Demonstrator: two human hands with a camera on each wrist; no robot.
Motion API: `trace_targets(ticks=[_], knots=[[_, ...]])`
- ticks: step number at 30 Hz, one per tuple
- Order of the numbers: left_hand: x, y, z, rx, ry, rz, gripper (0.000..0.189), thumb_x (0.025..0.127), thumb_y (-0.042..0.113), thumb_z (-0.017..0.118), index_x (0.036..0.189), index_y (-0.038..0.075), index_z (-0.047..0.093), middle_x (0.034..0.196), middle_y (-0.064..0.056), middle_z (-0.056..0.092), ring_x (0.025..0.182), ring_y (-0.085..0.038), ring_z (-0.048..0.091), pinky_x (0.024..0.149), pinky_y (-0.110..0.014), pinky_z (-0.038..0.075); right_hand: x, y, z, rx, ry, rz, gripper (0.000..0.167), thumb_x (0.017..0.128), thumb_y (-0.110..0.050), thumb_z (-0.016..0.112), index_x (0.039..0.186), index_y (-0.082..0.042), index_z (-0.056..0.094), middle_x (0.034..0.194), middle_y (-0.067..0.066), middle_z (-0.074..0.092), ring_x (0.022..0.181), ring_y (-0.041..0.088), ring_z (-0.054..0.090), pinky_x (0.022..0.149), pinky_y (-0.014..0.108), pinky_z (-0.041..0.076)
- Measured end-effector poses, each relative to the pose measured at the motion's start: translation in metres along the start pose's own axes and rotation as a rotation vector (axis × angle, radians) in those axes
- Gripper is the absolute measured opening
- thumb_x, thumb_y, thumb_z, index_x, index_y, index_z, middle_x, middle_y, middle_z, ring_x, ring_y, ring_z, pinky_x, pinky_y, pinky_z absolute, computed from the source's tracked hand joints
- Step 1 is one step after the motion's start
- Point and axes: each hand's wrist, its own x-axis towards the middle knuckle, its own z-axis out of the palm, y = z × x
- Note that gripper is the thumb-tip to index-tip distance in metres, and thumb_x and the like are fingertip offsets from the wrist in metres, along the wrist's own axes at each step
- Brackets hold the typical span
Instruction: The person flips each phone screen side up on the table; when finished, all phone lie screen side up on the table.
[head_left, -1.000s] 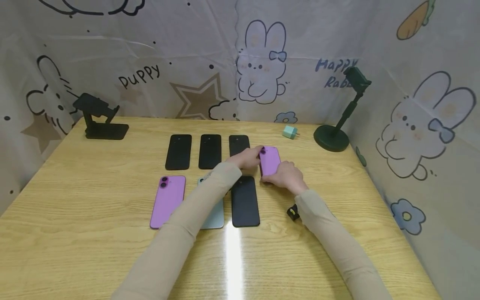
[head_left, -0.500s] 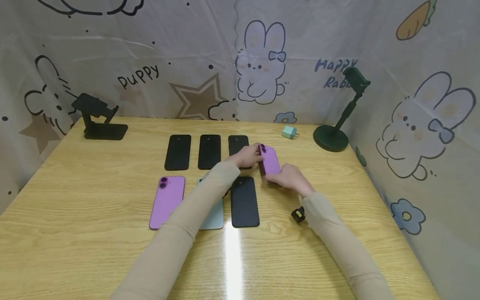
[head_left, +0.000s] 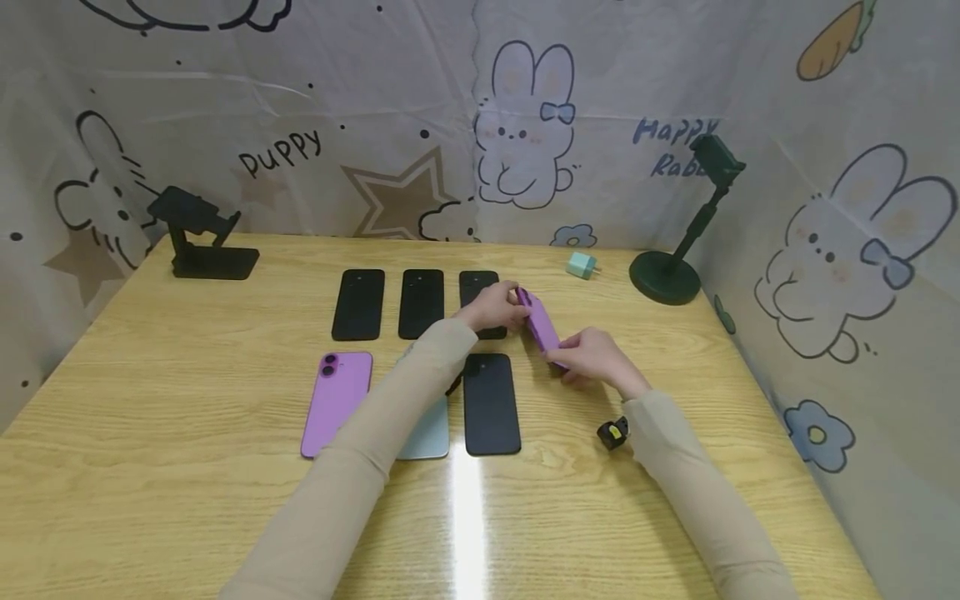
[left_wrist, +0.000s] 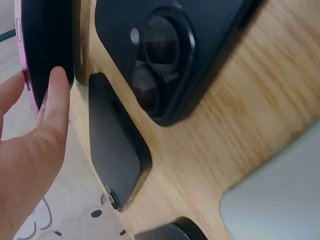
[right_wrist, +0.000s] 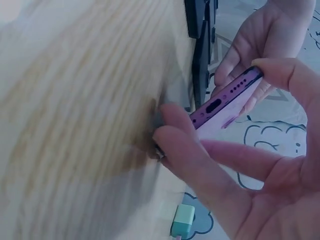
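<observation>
Tilted purple phone (head_left: 541, 322) near 4 dark phones (head_left: 491, 408)

The pale brown wooden-looking table (head_left: 225, 525) has a smooth, grained top with a glossy streak of reflected light, while the white printed curtain (head_left: 412, 92) and the beige long sleeves (head_left: 345, 500) look like creased matt cloth. The slim purple rectangular phone (head_left: 542, 322) looks smooth; the black rectangular phone (head_left: 491, 417) has a matt back and glossy, glass-like lenses (left_wrist: 161, 45). The mint-green block-shaped charger (head_left: 581, 265) looks like smooth plastic.
</observation>
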Motion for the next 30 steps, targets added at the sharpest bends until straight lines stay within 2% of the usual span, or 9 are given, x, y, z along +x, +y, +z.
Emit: trace_targets(ticks=[5, 8, 13, 17, 20, 25, 30], knots=[[0.004, 0.003, 0.004, -0.02, 0.004, 0.001, 0.064, 0.098, 0.016, 0.055, 0.15, -0.004, 0.022, 0.127, -0.022, 0.058, 0.107, -0.03, 0.064, 0.09, -0.034, 0.053, -0.003, 0.002, -0.003, -0.007, 0.017, -0.053, 0.046, 0.087, -0.031, 0.063, 0.118, 0.003, 0.066, 0.092, 0.017, 0.073, 0.068, 0.02, 0.071, 0.065, 0.033, 0.058], [0.004, 0.004, 0.005, -0.044, -0.007, -0.005, 0.064, 0.098, 0.016, 0.054, 0.15, -0.003, 0.021, 0.127, -0.023, 0.058, 0.108, -0.03, 0.063, 0.089, -0.035, 0.053, -0.004, 0.002, -0.002, -0.034, 0.031, -0.099, 0.039, 0.088, -0.026, 0.062, 0.115, 0.002, 0.068, 0.09, 0.016, 0.073, 0.068, 0.02, 0.071, 0.064, 0.03, 0.057], [0.004, 0.004, 0.005, -0.106, -0.029, -0.036, 0.068, 0.098, 0.019, 0.054, 0.151, -0.001, 0.017, 0.131, -0.024, 0.055, 0.11, -0.033, 0.062, 0.092, -0.039, 0.052, -0.009, 0.0, 0.001, -0.103, 0.085, -0.207, 0.034, 0.088, -0.017, 0.059, 0.112, 0.006, 0.069, 0.08, 0.015, 0.073, 0.065, 0.019, 0.069, 0.058, 0.022, 0.051], [0.003, 0.004, 0.005, -0.146, -0.05, -0.062, 0.075, 0.098, 0.023, 0.055, 0.153, 0.001, 0.009, 0.139, -0.025, 0.047, 0.114, -0.034, 0.06, 0.095, -0.041, 0.05, -0.013, 0.0, 0.002, -0.158, 0.127, -0.277, 0.033, 0.09, -0.013, 0.057, 0.113, 0.008, 0.067, 0.075, 0.015, 0.073, 0.062, 0.019, 0.066, 0.054, 0.021, 0.047], [0.003, 0.005, 0.004, -0.137, -0.064, -0.068, 0.077, 0.099, 0.026, 0.054, 0.154, 0.004, 0.005, 0.143, -0.025, 0.043, 0.115, -0.035, 0.058, 0.096, -0.041, 0.049, -0.015, 0.001, 0.002, -0.18, 0.146, -0.304, 0.032, 0.091, -0.012, 0.056, 0.113, 0.009, 0.066, 0.074, 0.015, 0.073, 0.061, 0.019, 0.067, 0.052, 0.022, 0.044], [0.003, 0.005, 0.005, -0.115, -0.077, -0.065, 0.075, 0.099, 0.031, 0.053, 0.155, 0.008, 0.008, 0.144, -0.024, 0.042, 0.115, -0.035, 0.058, 0.096, -0.042, 0.049, -0.019, 0.0, 0.003, -0.177, 0.158, -0.323, 0.03, 0.094, -0.01, 0.054, 0.114, 0.009, 0.065, 0.074, 0.016, 0.072, 0.065, 0.022, 0.069, 0.051, 0.022, 0.043], [0.006, 0.005, 0.007, -0.096, -0.076, -0.058, 0.074, 0.099, 0.037, 0.052, 0.155, 0.012, 0.01, 0.143, -0.022, 0.044, 0.116, -0.033, 0.057, 0.096, -0.041, 0.049, -0.021, 0.0, 0.005, -0.157, 0.173, -0.331, 0.029, 0.095, -0.01, 0.05, 0.098, 0.008, 0.072, 0.075, 0.015, 0.073, 0.063, 0.021, 0.068, 0.046, 0.021, 0.037]])
